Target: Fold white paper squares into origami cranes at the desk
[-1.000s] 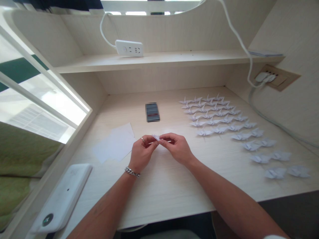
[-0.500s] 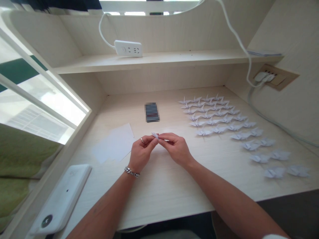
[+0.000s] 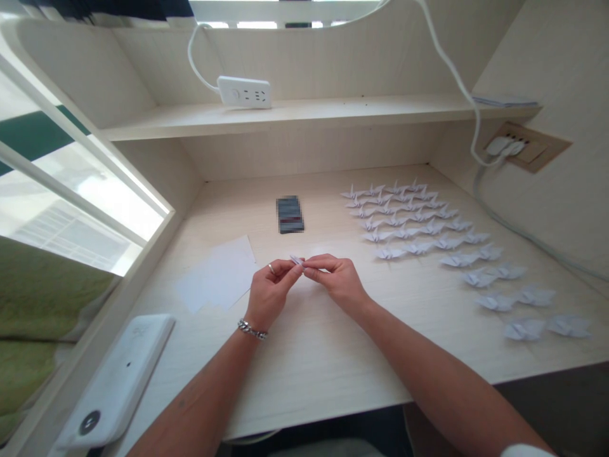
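Observation:
Both hands meet over the middle of the pale wooden desk (image 3: 304,362). My left hand (image 3: 270,293), with a ring and a chain bracelet, pinches one end of a small folded piece of white paper (image 3: 297,260). My right hand (image 3: 335,279) pinches its other end with the fingertips pressed together. The paper is held just above the desk and is mostly hidden by the fingers. A small stack of flat white paper sheets (image 3: 216,274) lies just left of my left hand.
Several rows of folded white paper cranes (image 3: 428,235) cover the right part of the desk. A blurred dark phone (image 3: 290,214) lies behind the hands. A white device (image 3: 117,381) rests at the front left. A power strip (image 3: 244,92) sits on the shelf, its cable running to a wall socket (image 3: 516,147).
The hands have stayed in place; the fingers shifted slightly on the folded paper, and the right hand moved a little closer to the left.

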`<state>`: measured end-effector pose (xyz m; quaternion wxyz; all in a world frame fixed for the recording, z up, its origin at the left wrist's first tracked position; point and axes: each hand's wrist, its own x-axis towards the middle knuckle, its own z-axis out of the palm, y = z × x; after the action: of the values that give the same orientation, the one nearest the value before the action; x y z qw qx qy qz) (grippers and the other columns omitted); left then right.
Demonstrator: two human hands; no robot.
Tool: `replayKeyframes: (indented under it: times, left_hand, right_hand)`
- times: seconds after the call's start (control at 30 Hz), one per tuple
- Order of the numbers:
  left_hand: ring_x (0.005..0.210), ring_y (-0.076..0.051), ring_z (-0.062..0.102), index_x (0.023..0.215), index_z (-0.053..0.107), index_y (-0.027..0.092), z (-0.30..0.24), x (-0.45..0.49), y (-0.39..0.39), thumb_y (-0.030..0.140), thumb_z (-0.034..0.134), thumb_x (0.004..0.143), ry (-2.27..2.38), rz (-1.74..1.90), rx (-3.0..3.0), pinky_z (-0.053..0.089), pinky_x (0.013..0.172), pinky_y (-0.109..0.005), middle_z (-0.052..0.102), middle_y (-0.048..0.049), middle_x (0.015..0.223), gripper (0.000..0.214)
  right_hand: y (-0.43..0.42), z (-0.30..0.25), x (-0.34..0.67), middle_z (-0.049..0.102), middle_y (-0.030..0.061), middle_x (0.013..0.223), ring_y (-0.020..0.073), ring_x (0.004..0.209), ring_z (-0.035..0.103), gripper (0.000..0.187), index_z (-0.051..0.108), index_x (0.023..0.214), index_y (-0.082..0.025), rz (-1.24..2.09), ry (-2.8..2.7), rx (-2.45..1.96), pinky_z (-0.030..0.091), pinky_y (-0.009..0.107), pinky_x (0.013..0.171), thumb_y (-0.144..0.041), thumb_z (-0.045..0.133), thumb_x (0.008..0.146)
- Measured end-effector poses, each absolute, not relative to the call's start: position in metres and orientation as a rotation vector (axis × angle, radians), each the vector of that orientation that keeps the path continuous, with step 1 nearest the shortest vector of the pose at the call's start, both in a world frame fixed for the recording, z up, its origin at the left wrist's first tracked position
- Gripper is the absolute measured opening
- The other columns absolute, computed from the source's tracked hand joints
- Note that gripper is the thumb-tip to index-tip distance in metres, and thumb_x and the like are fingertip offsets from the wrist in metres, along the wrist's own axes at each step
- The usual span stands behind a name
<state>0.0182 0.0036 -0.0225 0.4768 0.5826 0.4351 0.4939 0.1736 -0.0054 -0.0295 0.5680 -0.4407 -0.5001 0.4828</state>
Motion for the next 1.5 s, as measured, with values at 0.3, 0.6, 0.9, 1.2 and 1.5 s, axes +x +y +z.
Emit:
replayKeyframes:
  times: [0.3,0.6,0.9,1.2,1.5]
  left_hand:
    - [0.086,-0.02,0.068,0.08,0.067,0.015,-0.022,0.022,0.003,0.031,0.07,0.078,1.062,1.237,1.462,0.054,0.082,-0.033,0.072,-0.0061,0.084,0.016]
    - [0.078,-0.018,0.067,0.082,0.066,0.013,-0.022,0.023,0.003,0.036,0.073,0.074,1.098,1.203,1.4,0.055,0.076,-0.031,0.071,-0.0063,0.081,0.024]
    - [0.076,-0.016,0.066,0.085,0.065,0.013,-0.022,0.021,0.004,0.032,0.072,0.075,1.087,1.202,1.357,0.054,0.076,-0.031,0.07,-0.0052,0.081,0.023]
    - [0.071,-0.015,0.065,0.087,0.066,0.013,-0.023,0.019,0.006,0.031,0.07,0.075,1.184,1.204,1.377,0.053,0.071,-0.029,0.07,-0.004,0.079,0.022]
    - [0.072,-0.015,0.066,0.083,0.065,0.014,-0.019,0.02,0.001,0.026,0.069,0.074,1.202,1.223,1.397,0.053,0.07,-0.026,0.07,-0.0022,0.078,0.015]
  right_hand:
    - [-0.009,-0.03,0.17,0.071,0.006,0.092,0.0199,0.09,0.066,0.01,0.076,0.083,-0.023,0.939,-1.259,-1.088,0.054,0.033,0.082,-0.028,0.072,0.075]
    - [-0.007,-0.033,0.169,0.072,0.0069,0.091,0.0178,0.078,0.065,0.018,0.072,0.091,-0.018,0.998,-1.279,-1.175,0.054,0.029,0.068,-0.03,0.064,0.081]
    - [-0.006,-0.032,0.168,0.072,0.0052,0.081,0.0169,0.074,0.066,0.015,0.069,0.086,-0.016,1.107,-1.226,-1.092,0.055,0.03,0.071,-0.028,0.065,0.078]
    - [-0.005,-0.036,0.164,0.071,0.0063,0.079,0.0171,0.07,0.067,0.018,0.069,0.086,-0.014,1.179,-1.116,-1.056,0.057,0.032,0.071,-0.029,0.068,0.076]
    - [-0.004,-0.04,0.16,0.068,0.0028,0.076,0.0151,0.07,0.065,0.012,0.065,0.081,-0.016,1.252,-1.093,-1.016,0.055,0.03,0.071,-0.026,0.068,0.074]
